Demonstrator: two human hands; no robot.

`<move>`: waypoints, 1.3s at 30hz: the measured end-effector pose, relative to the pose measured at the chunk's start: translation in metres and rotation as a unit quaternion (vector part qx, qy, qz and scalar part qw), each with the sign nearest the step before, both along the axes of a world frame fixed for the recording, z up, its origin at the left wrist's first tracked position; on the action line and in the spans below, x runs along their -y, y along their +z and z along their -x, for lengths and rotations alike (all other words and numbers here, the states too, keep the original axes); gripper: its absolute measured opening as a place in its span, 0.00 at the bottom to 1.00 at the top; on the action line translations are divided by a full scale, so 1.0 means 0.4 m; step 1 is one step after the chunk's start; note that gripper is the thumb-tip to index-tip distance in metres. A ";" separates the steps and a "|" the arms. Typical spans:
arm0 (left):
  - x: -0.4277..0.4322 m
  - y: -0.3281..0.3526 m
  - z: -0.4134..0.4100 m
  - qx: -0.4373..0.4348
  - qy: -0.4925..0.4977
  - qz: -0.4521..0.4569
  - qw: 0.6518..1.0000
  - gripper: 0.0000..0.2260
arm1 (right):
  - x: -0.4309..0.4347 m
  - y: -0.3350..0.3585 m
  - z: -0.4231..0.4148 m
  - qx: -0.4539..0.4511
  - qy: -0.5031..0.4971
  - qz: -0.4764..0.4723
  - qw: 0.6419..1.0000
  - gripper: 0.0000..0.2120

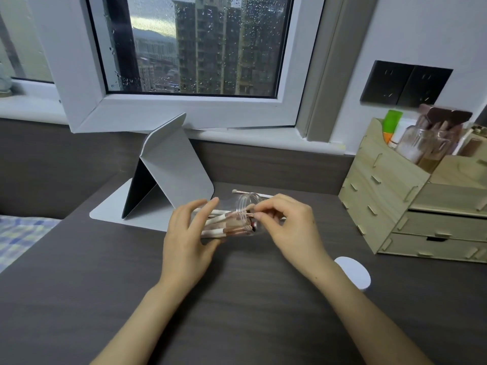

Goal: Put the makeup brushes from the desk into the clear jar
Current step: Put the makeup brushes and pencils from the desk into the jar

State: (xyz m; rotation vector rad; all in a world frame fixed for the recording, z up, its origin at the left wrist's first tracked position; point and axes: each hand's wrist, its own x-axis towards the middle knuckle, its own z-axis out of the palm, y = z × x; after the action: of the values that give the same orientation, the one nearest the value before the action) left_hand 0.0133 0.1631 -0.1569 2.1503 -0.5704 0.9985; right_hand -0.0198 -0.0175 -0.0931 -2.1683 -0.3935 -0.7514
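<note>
The clear jar (243, 206) is tipped on its side above the dark desk (237, 299), its mouth turned to the right. My left hand (188, 237) wraps around its base end. Several white-handled makeup brushes (224, 231) with rose-gold ferrules lie inside it. My right hand (287, 225) pinches the end of one brush (251, 214) at the jar's mouth. One more brush (250, 193) with a white handle lies on the desk just behind the jar.
A grey folding stand mirror (168, 175) stands behind my left hand. A wooden drawer organiser (421, 206) with bottles fills the right side. A white round lid (353, 272) lies near my right wrist. A checked bedcover (21, 235) is at the left.
</note>
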 end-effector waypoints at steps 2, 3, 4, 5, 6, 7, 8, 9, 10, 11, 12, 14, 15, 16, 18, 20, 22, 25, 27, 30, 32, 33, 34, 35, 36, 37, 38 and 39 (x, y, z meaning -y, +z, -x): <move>0.001 -0.002 0.000 0.001 -0.002 -0.015 1.000 0.32 | -0.005 -0.012 -0.001 -0.002 -0.026 0.014 1.000 0.06; 0.002 -0.004 0.000 0.001 0.000 -0.020 1.000 0.33 | -0.007 -0.016 -0.001 -0.009 -0.034 0.005 0.999 0.08; 0.002 -0.005 -0.001 0.001 0.001 -0.023 1.000 0.33 | -0.009 -0.016 -0.002 -0.023 -0.041 -0.012 0.999 0.09; 0.000 -0.007 -0.002 0.001 0.004 -0.024 1.000 0.33 | -0.009 -0.015 -0.004 -0.037 -0.044 -0.029 0.998 0.09; -0.001 -0.007 -0.004 0.000 0.007 -0.022 1.000 0.33 | -0.010 -0.012 -0.005 -0.047 -0.044 -0.043 0.997 0.10; -0.002 -0.008 -0.005 0.000 0.009 -0.020 1.000 0.33 | -0.010 -0.011 -0.005 -0.054 -0.037 -0.053 0.996 0.11; -0.004 -0.007 -0.007 0.001 0.008 -0.019 1.000 0.33 | -0.012 -0.009 -0.005 -0.061 -0.027 -0.061 0.996 0.11; -0.006 -0.006 -0.008 0.001 0.006 -0.019 1.000 0.33 | -0.014 -0.006 -0.004 -0.065 -0.012 -0.082 0.994 0.11; -0.006 -0.006 -0.008 0.001 0.004 -0.017 1.000 0.32 | -0.013 0.000 -0.003 -0.064 0.002 -0.116 0.991 0.11; -0.007 -0.004 -0.007 -0.001 0.004 -0.012 1.000 0.32 | -0.006 0.003 -0.005 -0.050 0.008 -0.158 0.986 0.10; -0.007 -0.003 -0.007 -0.003 0.006 -0.006 1.000 0.32 | 0.005 0.006 -0.009 -0.027 -0.006 -0.192 0.981 0.10; -0.007 -0.004 -0.008 -0.009 0.015 0.006 1.000 0.32 | 0.054 -0.006 -0.043 -0.005 -0.096 -0.167 0.981 0.07; -0.008 -0.004 -0.009 -0.010 0.019 0.011 1.000 0.33 | 0.083 -0.020 -0.065 -0.032 -0.151 -0.075 0.985 0.06; -0.009 -0.005 -0.010 -0.010 0.021 0.017 1.000 0.33 | 0.107 -0.042 -0.080 -0.096 -0.195 0.053 0.975 0.09; -0.009 -0.003 -0.012 -0.011 0.025 0.024 0.999 0.33 | 0.138 -0.104 -0.096 -0.217 -0.204 0.269 0.916 0.15; -0.006 -0.004 -0.013 -0.008 0.026 0.020 0.999 0.34 | 0.138 -0.150 -0.090 -0.231 -0.164 0.357 0.890 0.15; -0.004 -0.007 -0.012 -0.007 0.025 0.014 1.000 0.35 | 0.132 -0.167 -0.085 -0.178 -0.141 0.392 0.891 0.08; -0.004 -0.011 -0.011 -0.002 0.020 -0.004 1.000 0.34 | 0.131 -0.168 -0.086 -0.097 -0.145 0.429 0.886 0.12; -0.005 -0.011 -0.010 0.002 0.015 -0.013 1.000 0.33 | 0.125 -0.153 -0.072 -0.108 -0.144 0.361 0.915 0.07; -0.006 -0.011 -0.011 0.002 0.011 -0.010 1.000 0.32 | 0.133 -0.106 -0.038 -0.068 -0.187 0.170 0.965 0.04; -0.006 -0.012 -0.012 0.004 0.012 -0.009 1.000 0.32 | 0.135 -0.061 -0.001 -0.028 -0.157 0.112 0.981 0.04; -0.006 -0.012 -0.012 0.006 0.014 -0.009 1.000 0.32 | 0.133 -0.039 0.019 -0.005 -0.137 0.112 0.984 0.05; -0.006 -0.011 -0.011 0.007 0.017 -0.008 1.000 0.32 | 0.129 -0.019 0.038 0.017 -0.121 0.129 0.984 0.07; -0.006 -0.011 -0.011 0.008 0.019 -0.007 1.000 0.33 | 0.126 -0.006 0.052 0.034 -0.111 0.154 0.981 0.09; -0.005 -0.010 -0.010 0.008 0.019 -0.006 1.000 0.33 | 0.119 0.003 0.063 0.042 -0.105 0.181 0.977 0.10; -0.004 -0.011 -0.009 0.010 0.018 -0.006 1.000 0.33 | 0.111 0.007 0.067 0.044 -0.100 0.205 0.973 0.11; -0.003 -0.011 -0.008 0.012 0.016 -0.008 1.000 0.32 | 0.101 0.010 0.067 0.042 -0.095 0.222 0.970 0.11; -0.003 -0.011 -0.007 0.013 0.013 -0.011 1.000 0.32 | 0.089 0.012 0.063 0.040 -0.087 0.234 0.968 0.12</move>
State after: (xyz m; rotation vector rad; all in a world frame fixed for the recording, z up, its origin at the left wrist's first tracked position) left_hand 0.0162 0.1642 -0.1613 2.1715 -0.5695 1.0406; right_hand -0.0450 -0.0529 -0.0881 -2.6471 -0.4609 -0.9156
